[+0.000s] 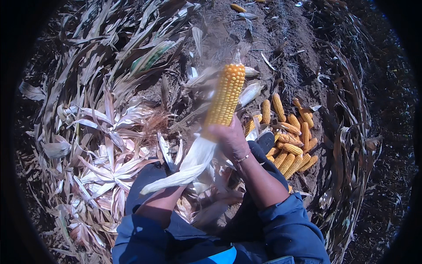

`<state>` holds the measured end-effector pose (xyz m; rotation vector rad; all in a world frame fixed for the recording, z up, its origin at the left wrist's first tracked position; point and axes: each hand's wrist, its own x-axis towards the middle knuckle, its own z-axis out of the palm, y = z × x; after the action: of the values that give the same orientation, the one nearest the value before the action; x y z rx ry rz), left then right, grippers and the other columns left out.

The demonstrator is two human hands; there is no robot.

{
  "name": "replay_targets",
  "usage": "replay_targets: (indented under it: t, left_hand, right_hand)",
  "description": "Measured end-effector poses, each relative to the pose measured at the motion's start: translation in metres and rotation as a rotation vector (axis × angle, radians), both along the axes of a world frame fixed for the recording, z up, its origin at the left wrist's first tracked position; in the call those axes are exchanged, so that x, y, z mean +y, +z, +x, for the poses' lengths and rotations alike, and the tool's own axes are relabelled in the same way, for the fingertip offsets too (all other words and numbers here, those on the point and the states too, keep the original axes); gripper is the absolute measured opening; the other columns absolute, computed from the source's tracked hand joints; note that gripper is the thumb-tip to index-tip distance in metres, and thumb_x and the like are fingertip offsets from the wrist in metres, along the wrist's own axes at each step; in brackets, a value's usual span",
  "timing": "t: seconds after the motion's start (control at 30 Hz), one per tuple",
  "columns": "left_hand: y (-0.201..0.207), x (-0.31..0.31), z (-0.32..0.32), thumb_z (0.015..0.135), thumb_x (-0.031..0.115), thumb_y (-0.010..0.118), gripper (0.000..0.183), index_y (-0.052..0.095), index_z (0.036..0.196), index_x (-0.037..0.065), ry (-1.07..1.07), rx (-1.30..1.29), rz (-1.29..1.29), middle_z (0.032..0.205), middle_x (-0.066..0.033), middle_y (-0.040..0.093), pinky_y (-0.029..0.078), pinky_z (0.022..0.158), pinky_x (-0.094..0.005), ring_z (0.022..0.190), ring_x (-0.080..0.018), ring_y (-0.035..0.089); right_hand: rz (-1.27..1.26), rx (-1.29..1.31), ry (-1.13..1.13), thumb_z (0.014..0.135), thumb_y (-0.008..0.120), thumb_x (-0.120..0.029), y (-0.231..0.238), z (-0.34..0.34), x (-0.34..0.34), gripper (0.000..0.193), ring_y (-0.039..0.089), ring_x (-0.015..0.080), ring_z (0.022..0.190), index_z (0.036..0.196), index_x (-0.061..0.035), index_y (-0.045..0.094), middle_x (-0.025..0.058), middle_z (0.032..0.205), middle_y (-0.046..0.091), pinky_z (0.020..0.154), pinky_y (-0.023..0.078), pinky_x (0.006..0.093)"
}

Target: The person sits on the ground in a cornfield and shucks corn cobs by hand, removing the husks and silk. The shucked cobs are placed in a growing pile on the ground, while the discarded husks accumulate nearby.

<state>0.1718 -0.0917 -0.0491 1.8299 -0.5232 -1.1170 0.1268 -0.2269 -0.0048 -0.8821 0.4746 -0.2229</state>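
Note:
A large ear of yellow corn [226, 94] stands tilted in front of me, its kernels bare and dry silk at its tip. My right hand [232, 140] is closed around the lower part of the ear. Pale husk leaves [187, 169] hang from the ear's base toward the lower left. My left forearm [160, 203] reaches up beneath these leaves; they cover my left hand, so its fingers do not show. Part of the ear's left edge is smeared by motion.
A pile of husked corn ears [292, 143] lies right of my right knee. Opened, empty husks [115, 174] are heaped at the left. Unhusked ears [251, 93] lie beyond the held one. Dry stalks [94, 57] flank the bare soil, where a lone ear [238, 8] rests far off.

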Motion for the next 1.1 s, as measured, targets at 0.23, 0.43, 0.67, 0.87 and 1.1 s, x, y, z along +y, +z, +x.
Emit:
replay_targets:
  t: [0.23, 0.43, 0.67, 0.87, 1.1]
  left_hand:
    - [0.014, -0.003, 0.004, 0.082, 0.019, 0.063, 0.055, 0.046, 0.131, 0.002, 0.3, 0.606, -0.549, 0.127, -0.0087, 0.053, 0.042, 0.098, -0.0325, 0.113, -0.0184, 0.053]
    - [0.0, 0.008, 0.013, 0.079, 0.045, 0.073, 0.074, 0.044, 0.131, 0.0, 0.424, 1.008, -0.548, 0.124, -0.0135, 0.055, 0.048, 0.098, -0.0345, 0.112, -0.0217, 0.057]
    - [0.017, 0.006, 0.0, 0.07, 0.023, 0.082, 0.068, 0.051, 0.124, -0.003, 0.32, 1.054, -0.187, 0.112, -0.0113, 0.062, 0.053, 0.088, -0.0337, 0.1, -0.0208, 0.064]
    - [0.029, -0.006, -0.006, 0.071, 0.004, 0.068, 0.034, 0.064, 0.104, -0.002, 0.15, 0.223, 0.024, 0.1, -0.0071, 0.067, 0.052, 0.08, -0.0322, 0.091, -0.0191, 0.065]
    - [0.033, 0.001, -0.014, 0.078, 0.038, 0.06, 0.036, 0.064, 0.097, 0.008, -0.312, -0.457, 0.206, 0.093, -0.0079, 0.068, 0.051, 0.074, -0.0358, 0.084, -0.0259, 0.066]
  right_hand:
    - [0.22, -0.079, -0.149, 0.078, 0.07, -0.012, 0.0, -0.003, -0.003, 0.037, 0.062, 0.0151, 0.083, 0.109, -0.001, 0.053, 0.007, 0.093, 0.06, 0.07, 0.053, 0.0287]
    - [-0.372, 0.082, 0.171, 0.067, 0.073, -0.01, 0.017, -0.002, -0.002, 0.057, 0.056, 0.0098, 0.09, 0.118, -0.0024, 0.049, 0.0034, 0.105, 0.058, 0.081, 0.047, 0.0249]
    - [-0.198, 0.033, 0.062, 0.067, 0.07, -0.005, 0.015, 0.0, -0.003, 0.06, 0.054, 0.0101, 0.088, 0.121, -0.0032, 0.044, 0.0013, 0.098, 0.054, 0.079, 0.047, 0.0253]
    - [-0.309, 0.081, 0.066, 0.071, 0.072, -0.013, 0.01, -0.002, 0.002, 0.05, 0.055, 0.0106, 0.084, 0.114, -0.0003, 0.049, 0.0029, 0.095, 0.056, 0.075, 0.048, 0.0262]
    - [-0.36, 0.105, 0.131, 0.075, 0.074, -0.017, -0.002, -0.001, -0.007, 0.042, 0.058, 0.0109, 0.077, 0.106, 0.0002, 0.052, 0.004, 0.088, 0.059, 0.07, 0.051, 0.027]
